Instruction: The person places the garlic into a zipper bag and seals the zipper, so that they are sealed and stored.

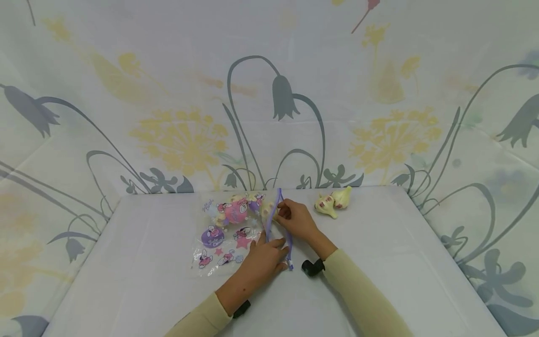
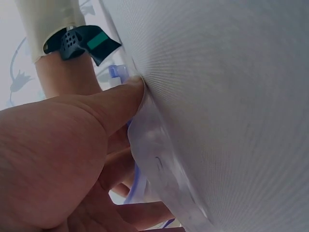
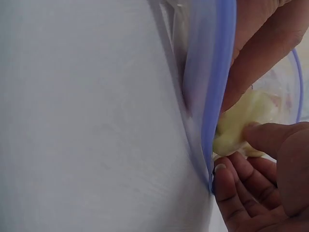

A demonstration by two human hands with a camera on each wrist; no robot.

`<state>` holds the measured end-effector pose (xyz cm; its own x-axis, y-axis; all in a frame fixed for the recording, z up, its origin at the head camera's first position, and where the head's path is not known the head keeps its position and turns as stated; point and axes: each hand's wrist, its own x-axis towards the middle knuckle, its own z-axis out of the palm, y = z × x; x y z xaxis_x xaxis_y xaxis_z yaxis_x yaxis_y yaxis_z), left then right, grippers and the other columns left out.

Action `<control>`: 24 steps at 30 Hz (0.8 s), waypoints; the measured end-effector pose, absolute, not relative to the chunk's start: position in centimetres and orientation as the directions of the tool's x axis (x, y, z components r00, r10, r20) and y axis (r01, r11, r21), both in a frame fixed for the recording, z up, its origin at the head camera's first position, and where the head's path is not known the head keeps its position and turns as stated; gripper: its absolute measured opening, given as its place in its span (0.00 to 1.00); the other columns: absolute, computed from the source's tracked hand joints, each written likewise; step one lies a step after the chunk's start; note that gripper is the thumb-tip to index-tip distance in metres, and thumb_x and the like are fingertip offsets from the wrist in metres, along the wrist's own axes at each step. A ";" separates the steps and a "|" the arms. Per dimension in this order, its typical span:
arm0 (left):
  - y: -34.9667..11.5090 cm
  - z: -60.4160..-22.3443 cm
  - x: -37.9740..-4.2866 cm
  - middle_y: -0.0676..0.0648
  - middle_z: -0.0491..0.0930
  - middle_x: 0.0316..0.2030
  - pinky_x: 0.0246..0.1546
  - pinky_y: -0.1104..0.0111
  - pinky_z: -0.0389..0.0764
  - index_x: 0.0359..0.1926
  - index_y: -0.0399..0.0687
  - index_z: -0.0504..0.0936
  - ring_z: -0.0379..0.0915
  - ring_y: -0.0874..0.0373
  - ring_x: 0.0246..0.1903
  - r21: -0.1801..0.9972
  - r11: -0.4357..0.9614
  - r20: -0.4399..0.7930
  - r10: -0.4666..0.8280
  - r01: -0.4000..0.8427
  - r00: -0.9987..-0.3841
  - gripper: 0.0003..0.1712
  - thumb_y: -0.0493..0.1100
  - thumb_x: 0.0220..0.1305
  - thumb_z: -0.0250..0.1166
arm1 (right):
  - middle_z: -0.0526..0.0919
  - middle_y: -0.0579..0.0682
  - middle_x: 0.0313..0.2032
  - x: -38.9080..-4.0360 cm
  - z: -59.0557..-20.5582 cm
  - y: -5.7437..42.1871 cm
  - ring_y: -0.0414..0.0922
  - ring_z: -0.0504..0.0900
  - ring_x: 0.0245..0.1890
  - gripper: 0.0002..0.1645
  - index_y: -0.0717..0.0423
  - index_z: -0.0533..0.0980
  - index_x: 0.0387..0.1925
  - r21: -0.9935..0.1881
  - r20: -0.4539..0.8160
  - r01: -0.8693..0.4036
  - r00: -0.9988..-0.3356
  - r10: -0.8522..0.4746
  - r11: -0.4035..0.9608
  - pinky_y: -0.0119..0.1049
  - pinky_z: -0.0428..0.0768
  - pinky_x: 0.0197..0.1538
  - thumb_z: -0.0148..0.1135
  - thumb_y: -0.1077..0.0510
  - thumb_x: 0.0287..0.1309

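Note:
A clear zip bag with pink and purple cartoon prints lies on the table, its mouth facing right and edged by purple zip strips. Several pale yellow garlic bulbs show through the film in its upper part. My left hand holds the bag at its mouth, thumb against the film edge near the table. At the parted mouth, my right hand holds a pale yellow garlic bulb between thumb and fingers; part of that bulb is hidden behind the strip. Two more garlic bulbs lie beyond the right hand.
The white table ends at a flower-printed cloth backdrop, which also rises along both sides. A dark wrist mount sits under the right wrist, and another one under the left.

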<state>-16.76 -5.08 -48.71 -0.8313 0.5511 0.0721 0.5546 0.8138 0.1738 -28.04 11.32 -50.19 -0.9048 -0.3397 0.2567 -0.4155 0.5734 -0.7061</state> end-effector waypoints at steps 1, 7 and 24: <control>-5.1 -48.7 -16.8 0.50 0.81 0.67 0.54 0.32 0.80 0.63 0.53 0.87 0.68 0.22 0.68 0.175 0.814 0.070 0.551 0.554 -0.831 0.26 0.54 0.67 0.74 | 0.87 0.50 0.33 -28.2 -50.2 11.2 0.43 0.85 0.33 0.14 0.63 0.82 0.48 -0.700 0.261 -0.421 -0.903 -0.341 0.577 0.40 0.85 0.42 0.75 0.62 0.64; -5.0 -48.8 -16.8 0.50 0.81 0.67 0.54 0.32 0.80 0.63 0.53 0.87 0.68 0.24 0.69 0.167 0.812 0.068 0.556 0.559 -0.828 0.26 0.53 0.67 0.75 | 0.88 0.50 0.31 -29.2 -50.4 10.5 0.43 0.85 0.32 0.06 0.60 0.82 0.37 -0.661 0.287 -0.446 -0.893 -0.347 0.603 0.38 0.85 0.40 0.73 0.63 0.62; -5.1 -48.9 -16.9 0.49 0.80 0.68 0.53 0.32 0.80 0.63 0.53 0.87 0.69 0.26 0.68 0.163 0.805 0.080 0.566 0.570 -0.821 0.25 0.53 0.68 0.73 | 0.76 0.49 0.19 -30.6 -50.7 8.3 0.42 0.69 0.21 0.15 0.56 0.74 0.18 -0.574 0.341 -0.441 -0.895 -0.288 0.690 0.36 0.70 0.29 0.64 0.71 0.57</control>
